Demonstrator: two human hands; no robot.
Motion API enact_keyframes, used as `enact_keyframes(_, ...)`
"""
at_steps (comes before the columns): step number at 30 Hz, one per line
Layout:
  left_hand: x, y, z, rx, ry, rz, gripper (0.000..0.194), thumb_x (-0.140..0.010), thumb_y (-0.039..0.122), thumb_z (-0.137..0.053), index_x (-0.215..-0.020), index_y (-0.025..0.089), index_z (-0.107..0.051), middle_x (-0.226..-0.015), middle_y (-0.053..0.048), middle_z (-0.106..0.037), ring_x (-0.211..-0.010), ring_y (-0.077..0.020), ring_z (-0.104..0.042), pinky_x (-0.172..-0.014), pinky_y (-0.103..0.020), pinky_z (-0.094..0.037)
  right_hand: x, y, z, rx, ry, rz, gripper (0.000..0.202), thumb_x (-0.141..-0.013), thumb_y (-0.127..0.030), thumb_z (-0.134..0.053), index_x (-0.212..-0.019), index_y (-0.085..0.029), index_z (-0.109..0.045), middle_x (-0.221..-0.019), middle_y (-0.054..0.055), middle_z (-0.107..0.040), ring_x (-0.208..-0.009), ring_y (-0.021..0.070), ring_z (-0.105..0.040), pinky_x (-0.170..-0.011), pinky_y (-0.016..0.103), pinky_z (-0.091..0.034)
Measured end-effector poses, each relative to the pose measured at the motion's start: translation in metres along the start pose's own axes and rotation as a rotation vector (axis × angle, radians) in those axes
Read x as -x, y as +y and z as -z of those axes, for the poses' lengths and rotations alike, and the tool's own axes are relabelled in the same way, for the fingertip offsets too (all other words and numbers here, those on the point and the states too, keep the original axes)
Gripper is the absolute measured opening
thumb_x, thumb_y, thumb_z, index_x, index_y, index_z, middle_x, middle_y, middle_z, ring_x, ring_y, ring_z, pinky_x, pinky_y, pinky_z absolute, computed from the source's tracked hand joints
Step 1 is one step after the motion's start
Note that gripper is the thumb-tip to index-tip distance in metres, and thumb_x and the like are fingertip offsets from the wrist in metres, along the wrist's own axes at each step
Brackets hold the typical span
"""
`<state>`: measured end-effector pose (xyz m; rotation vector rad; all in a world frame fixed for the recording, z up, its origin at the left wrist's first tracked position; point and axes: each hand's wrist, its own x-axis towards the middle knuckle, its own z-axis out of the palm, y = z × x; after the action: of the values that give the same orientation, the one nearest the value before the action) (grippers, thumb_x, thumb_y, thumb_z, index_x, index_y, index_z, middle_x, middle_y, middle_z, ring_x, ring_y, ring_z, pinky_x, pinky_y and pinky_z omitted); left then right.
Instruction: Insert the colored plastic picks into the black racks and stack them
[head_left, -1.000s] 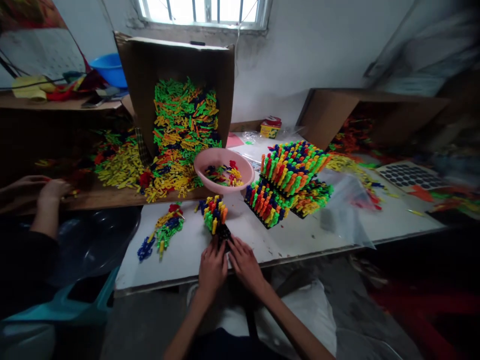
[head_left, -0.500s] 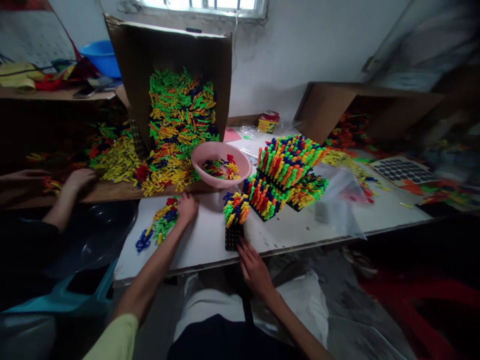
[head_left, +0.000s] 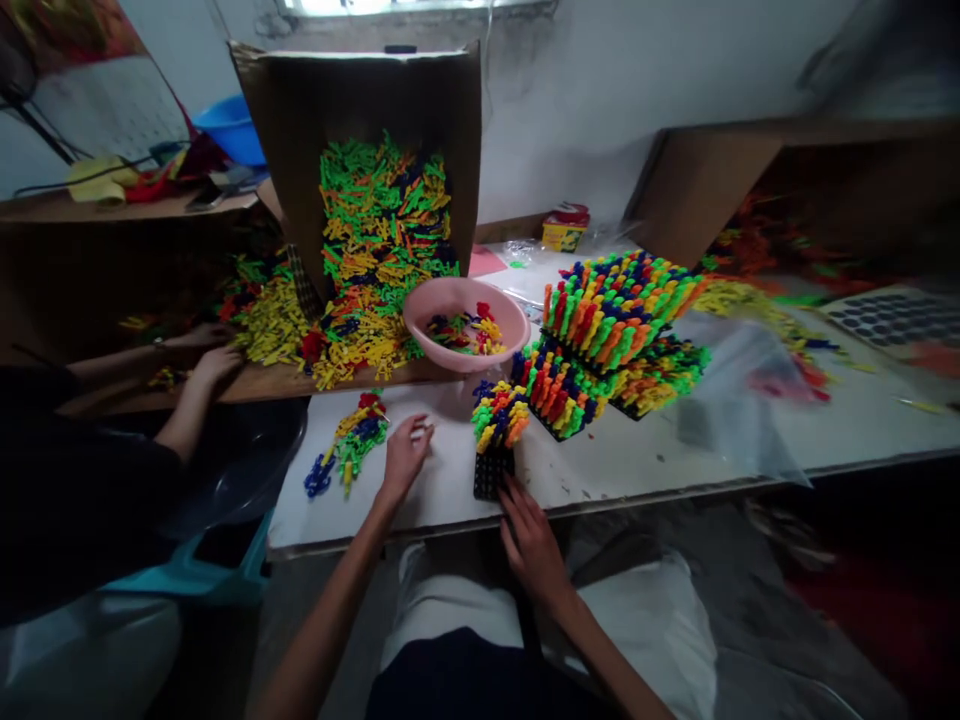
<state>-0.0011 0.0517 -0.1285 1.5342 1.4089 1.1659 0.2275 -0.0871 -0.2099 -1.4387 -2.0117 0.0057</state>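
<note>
My left hand [head_left: 406, 458] is over the white table with its fingers pinched together; whatever may be between them is too small to make out. To its left lies a loose heap of small plastic figures [head_left: 360, 435] in green, yellow, blue and red. My right hand [head_left: 534, 540] has its fingers stretched out, the tips touching the right edge of a black holed tray [head_left: 493, 475]. Coloured figures [head_left: 500, 415] stand upright in the far part of that tray, while its near part shows bare holes. Beyond it are stacked trays [head_left: 611, 330] packed with upright figures.
A pink bowl [head_left: 420, 345] with some figures stands behind the trays. A cardboard box [head_left: 281, 130] spills figures at the back. At right lie a clear plastic bag [head_left: 739, 400] and another box [head_left: 682, 190]. A co-worker's hands [head_left: 214, 365] reach into figures at left.
My left hand has left the loose heap and moved right towards the black tray, fingers now pinched. My right hand stays at the tray. The whole view has shifted slightly.
</note>
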Motion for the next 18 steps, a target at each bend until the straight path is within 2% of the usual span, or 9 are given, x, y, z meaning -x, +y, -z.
enact_keyframes(2,-0.013,-0.003,0.014,-0.432,0.172,-0.131,0.035,-0.088,0.021,-0.052,-0.121,0.016,-0.059,-0.129,-0.016,-0.061,-0.121,-0.0277,-0.056,-0.102,-0.044,-0.046,0.002,0.001,-0.003,-0.006,0.005,0.004,0.058,-0.097,-0.016,-0.042,-0.154,-0.022,-0.029,-0.154,0.009,-0.041,-0.140,0.0249,-0.043,-0.110,0.045,-0.045)
enact_keyframes(3,-0.023,-0.003,0.023,-0.651,0.204,-0.156,0.040,-0.088,0.017,-0.048,-0.127,0.014,-0.057,-0.135,-0.018,-0.057,-0.127,-0.0294,-0.051,-0.105,-0.046,-0.042,0.003,0.002,-0.004,-0.008,0.005,0.004,0.059,-0.097,-0.016,-0.042,-0.154,-0.023,-0.028,-0.155,0.009,-0.041,-0.140,0.0252,-0.043,-0.109,0.045,-0.045)
enact_keyframes(5,-0.042,-0.003,0.043,-1.027,0.126,-0.136,0.042,-0.086,0.013,-0.047,-0.127,0.011,-0.057,-0.135,-0.023,-0.055,-0.128,-0.0342,-0.048,-0.103,-0.049,-0.040,0.004,0.003,-0.006,-0.011,0.006,0.002,0.059,-0.098,-0.017,-0.042,-0.154,-0.024,-0.027,-0.154,0.010,-0.041,-0.139,0.0257,-0.044,-0.108,0.046,-0.046)
enact_keyframes(7,-0.058,-0.001,0.059,-1.227,-0.041,-0.118,0.034,-0.084,0.012,-0.051,-0.115,0.012,-0.065,-0.123,-0.023,-0.061,-0.121,-0.0355,-0.051,-0.098,-0.048,-0.040,0.004,0.002,-0.006,-0.017,0.014,-0.003,0.059,-0.098,-0.018,-0.042,-0.154,-0.024,-0.028,-0.154,0.010,-0.042,-0.138,0.0259,-0.045,-0.106,0.046,-0.046)
enact_keyframes(10,-0.075,0.005,0.071,-1.247,-0.234,-0.223,0.018,-0.083,0.015,-0.057,-0.095,0.018,-0.070,-0.113,-0.017,-0.065,-0.119,-0.0312,-0.052,-0.101,-0.044,-0.036,0.004,0.001,-0.005,-0.029,0.025,-0.013,0.058,-0.097,-0.018,-0.042,-0.153,-0.025,-0.030,-0.153,0.010,-0.043,-0.138,0.0257,-0.046,-0.106,0.046,-0.046)
enact_keyframes(13,-0.082,0.013,0.071,-1.198,-0.290,-0.389,0.013,-0.083,0.022,-0.061,-0.093,0.022,-0.070,-0.116,-0.014,-0.062,-0.119,-0.0305,-0.049,-0.100,-0.044,-0.035,0.002,-0.001,-0.003,-0.038,0.018,-0.019,0.057,-0.097,-0.016,-0.042,-0.152,-0.024,-0.031,-0.153,0.010,-0.043,-0.139,0.0249,-0.044,-0.107,0.046,-0.045)
enact_keyframes(15,-0.080,0.018,0.067,-1.045,-0.207,-0.434,0.014,-0.083,0.028,-0.063,-0.094,0.021,-0.068,-0.110,-0.012,-0.062,-0.111,-0.0287,-0.052,-0.094,-0.041,-0.039,0.001,-0.002,-0.002,-0.041,0.006,-0.027,0.057,-0.096,-0.015,-0.042,-0.152,-0.024,-0.032,-0.153,0.009,-0.043,-0.140,0.0247,-0.043,-0.109,0.046,-0.045)
enact_keyframes(18,-0.063,0.023,0.054,-0.610,0.011,-0.306,0.022,-0.081,0.041,-0.066,-0.082,0.019,-0.062,-0.085,-0.006,-0.061,-0.085,-0.0208,-0.056,-0.078,-0.033,-0.044,0.000,-0.004,-0.001,-0.038,0.004,-0.048,0.056,-0.095,-0.014,-0.042,-0.150,-0.023,-0.035,-0.153,0.010,-0.044,-0.140,0.0244,-0.042,-0.109,0.046,-0.044)
